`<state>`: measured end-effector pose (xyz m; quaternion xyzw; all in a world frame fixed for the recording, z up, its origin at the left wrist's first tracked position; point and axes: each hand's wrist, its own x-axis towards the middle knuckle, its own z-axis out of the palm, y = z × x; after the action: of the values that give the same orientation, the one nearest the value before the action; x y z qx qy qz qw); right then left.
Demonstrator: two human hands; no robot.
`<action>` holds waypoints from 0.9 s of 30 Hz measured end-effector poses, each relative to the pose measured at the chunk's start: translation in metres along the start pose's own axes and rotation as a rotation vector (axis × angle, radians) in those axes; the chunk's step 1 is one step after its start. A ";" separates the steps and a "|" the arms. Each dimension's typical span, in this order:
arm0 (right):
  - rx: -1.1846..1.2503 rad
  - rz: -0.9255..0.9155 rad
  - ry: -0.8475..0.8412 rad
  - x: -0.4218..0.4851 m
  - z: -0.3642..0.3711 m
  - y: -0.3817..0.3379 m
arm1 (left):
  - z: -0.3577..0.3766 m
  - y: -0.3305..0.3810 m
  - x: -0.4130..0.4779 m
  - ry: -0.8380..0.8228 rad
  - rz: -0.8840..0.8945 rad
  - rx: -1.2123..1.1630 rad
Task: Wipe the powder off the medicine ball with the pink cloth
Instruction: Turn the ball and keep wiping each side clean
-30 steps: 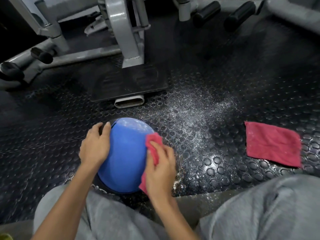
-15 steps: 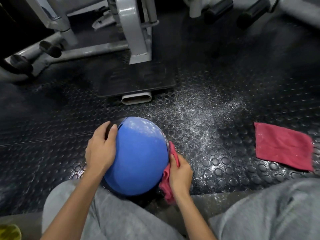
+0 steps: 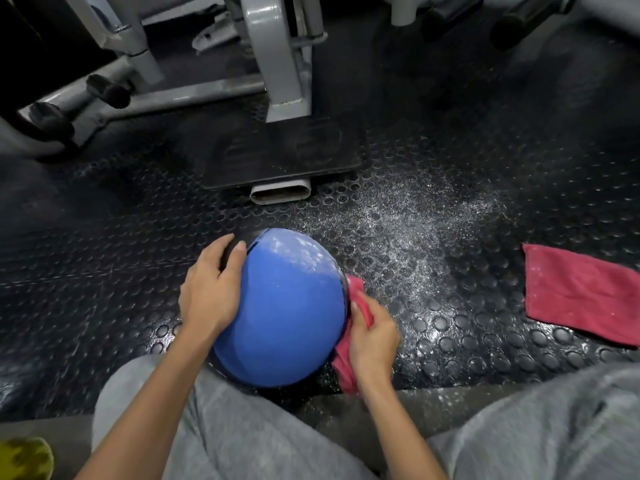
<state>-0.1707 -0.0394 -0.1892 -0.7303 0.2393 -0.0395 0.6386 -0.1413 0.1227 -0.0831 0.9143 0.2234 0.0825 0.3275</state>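
Observation:
A blue and black medicine ball (image 3: pixel 284 313) rests on the studded rubber floor between my knees. White powder dusts its far upper part. My left hand (image 3: pixel 211 289) lies flat against the ball's left side, fingers spread over the black panel. My right hand (image 3: pixel 372 341) grips a crumpled pink cloth (image 3: pixel 349 365) and presses it against the ball's lower right side. Part of the cloth is hidden behind the ball and my hand.
A second pink cloth (image 3: pixel 581 299) lies flat on the floor to the right. Powder (image 3: pixel 408 216) is scattered on the floor beyond the ball. A grey gym machine frame (image 3: pixel 277 64) with a black base plate (image 3: pixel 284 150) stands ahead. My grey-trousered legs (image 3: pixel 221 427) flank the ball.
My right hand has slid the pink cloth from the ball's near top face down and round to its right side. The left hand has kept its hold on the left side.

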 end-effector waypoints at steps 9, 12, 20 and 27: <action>-0.041 -0.338 0.055 -0.006 0.006 -0.013 | 0.001 0.000 0.002 -0.022 -0.007 0.031; -0.067 -0.159 0.030 0.002 -0.004 -0.007 | 0.002 0.002 -0.001 -0.020 0.009 0.048; -0.286 -0.700 0.082 -0.030 0.008 -0.046 | 0.006 0.009 -0.007 0.007 0.040 0.094; -0.197 -0.290 0.054 -0.008 -0.012 -0.016 | 0.006 0.009 -0.007 -0.008 0.045 0.085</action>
<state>-0.1771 -0.0462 -0.1702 -0.8150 0.1512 -0.1273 0.5448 -0.1425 0.1099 -0.0822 0.9325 0.2049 0.0767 0.2873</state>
